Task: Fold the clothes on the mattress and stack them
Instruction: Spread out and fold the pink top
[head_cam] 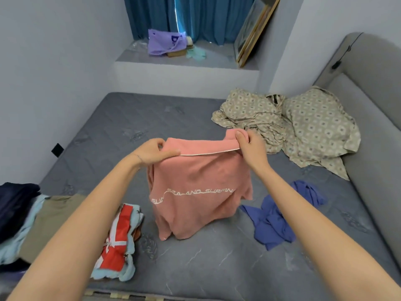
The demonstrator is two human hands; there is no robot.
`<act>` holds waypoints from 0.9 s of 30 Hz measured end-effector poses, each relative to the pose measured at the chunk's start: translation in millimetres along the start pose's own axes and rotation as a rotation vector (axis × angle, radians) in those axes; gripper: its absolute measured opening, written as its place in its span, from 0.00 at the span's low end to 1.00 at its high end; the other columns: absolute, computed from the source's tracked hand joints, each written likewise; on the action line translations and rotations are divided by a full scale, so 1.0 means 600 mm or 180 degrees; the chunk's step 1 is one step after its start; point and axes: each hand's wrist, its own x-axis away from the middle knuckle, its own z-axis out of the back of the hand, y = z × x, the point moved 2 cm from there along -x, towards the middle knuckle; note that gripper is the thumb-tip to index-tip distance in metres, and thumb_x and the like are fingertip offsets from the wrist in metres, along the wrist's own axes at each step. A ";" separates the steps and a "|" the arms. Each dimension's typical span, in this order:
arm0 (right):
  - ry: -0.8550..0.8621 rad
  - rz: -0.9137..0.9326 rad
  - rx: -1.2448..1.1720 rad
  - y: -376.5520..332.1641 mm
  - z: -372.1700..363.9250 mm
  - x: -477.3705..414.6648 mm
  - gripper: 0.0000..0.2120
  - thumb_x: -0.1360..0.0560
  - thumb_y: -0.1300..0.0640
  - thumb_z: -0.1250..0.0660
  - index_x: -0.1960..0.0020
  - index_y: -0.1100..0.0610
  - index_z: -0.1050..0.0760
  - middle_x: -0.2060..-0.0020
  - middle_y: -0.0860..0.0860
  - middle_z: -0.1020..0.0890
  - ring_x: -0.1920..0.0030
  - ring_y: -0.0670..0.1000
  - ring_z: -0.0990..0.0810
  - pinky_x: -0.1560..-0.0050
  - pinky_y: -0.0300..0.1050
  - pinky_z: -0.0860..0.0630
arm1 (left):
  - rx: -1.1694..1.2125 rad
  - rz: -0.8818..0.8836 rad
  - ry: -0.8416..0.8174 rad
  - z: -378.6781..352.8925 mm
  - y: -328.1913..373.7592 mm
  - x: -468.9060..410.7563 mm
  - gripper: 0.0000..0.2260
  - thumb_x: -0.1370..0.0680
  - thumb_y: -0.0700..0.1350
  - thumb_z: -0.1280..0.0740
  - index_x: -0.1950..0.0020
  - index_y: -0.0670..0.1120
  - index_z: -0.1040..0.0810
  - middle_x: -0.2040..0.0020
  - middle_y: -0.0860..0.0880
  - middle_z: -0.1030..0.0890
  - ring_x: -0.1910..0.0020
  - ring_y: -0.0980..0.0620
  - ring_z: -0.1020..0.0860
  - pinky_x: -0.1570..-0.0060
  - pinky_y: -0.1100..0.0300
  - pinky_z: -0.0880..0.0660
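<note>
1. Left hand (155, 152): I see the fingers (171, 153) curled, pinching the left end of the pink shirt (199, 192) along its top fold.
2. Right hand (249, 146): same grip, fingers curled over the right end of that fold.
3. Shirt hangs between both hands over the middle of the mattress (130, 131). Its lower hem touches the surface and the white lettering faces me.
4. Blue garment (271, 220) is crumpled just right of the shirt, toward the mattress's right edge.
5. Near-left corner has a pile: red-and-pale-blue piece (118, 237), olive piece (50, 216), dark navy piece (15, 203). I can't tell how neatly they're folded.
6. Far-right corner: patterned bedding (303, 127) bunched against the grey headboard (373, 83).
</note>
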 end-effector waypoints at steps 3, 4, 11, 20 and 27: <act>-0.0162 -0.0174 0.0051 0.013 -0.011 -0.011 0.18 0.20 0.53 0.37 0.58 0.68 0.28 0.64 0.56 0.25 0.60 0.54 0.28 0.58 0.51 0.35 | -0.0005 0.0158 -0.0451 -0.016 -0.028 0.001 0.21 0.30 0.57 0.24 0.53 0.40 0.21 0.60 0.49 0.24 0.60 0.51 0.27 0.58 0.58 0.33; -0.0220 -0.0233 0.0049 0.015 -0.016 -0.013 0.18 0.21 0.53 0.37 0.59 0.68 0.28 0.65 0.55 0.26 0.61 0.54 0.29 0.60 0.50 0.36 | -0.0006 0.0209 -0.0517 -0.019 -0.036 0.000 0.20 0.31 0.56 0.24 0.54 0.40 0.21 0.62 0.48 0.25 0.61 0.51 0.28 0.58 0.58 0.34; -0.0644 -0.0592 -0.0125 0.020 -0.043 -0.001 0.24 0.23 0.38 0.35 0.68 0.52 0.38 0.76 0.42 0.34 0.72 0.42 0.34 0.67 0.39 0.40 | -0.0269 0.0105 0.0162 -0.022 -0.074 -0.025 0.11 0.25 0.42 0.31 0.65 0.43 0.29 0.67 0.47 0.29 0.64 0.49 0.33 0.69 0.59 0.38; -0.1875 -0.1648 0.0082 0.048 -0.070 0.045 0.30 0.28 0.34 0.33 0.42 0.58 0.20 0.46 0.53 0.18 0.45 0.54 0.20 0.50 0.48 0.27 | 0.1334 -0.0344 0.1016 0.009 -0.103 -0.039 0.06 0.20 0.41 0.35 0.56 0.49 0.29 0.64 0.49 0.24 0.64 0.57 0.29 0.62 0.67 0.33; -0.0957 -0.1494 -0.1168 0.038 -0.106 0.063 0.13 0.28 0.52 0.25 0.45 0.54 0.19 0.57 0.46 0.16 0.57 0.44 0.19 0.63 0.36 0.29 | 0.1536 -0.0378 0.0664 0.021 -0.113 -0.035 0.02 0.21 0.39 0.35 0.50 0.42 0.24 0.55 0.47 0.21 0.57 0.54 0.25 0.58 0.67 0.30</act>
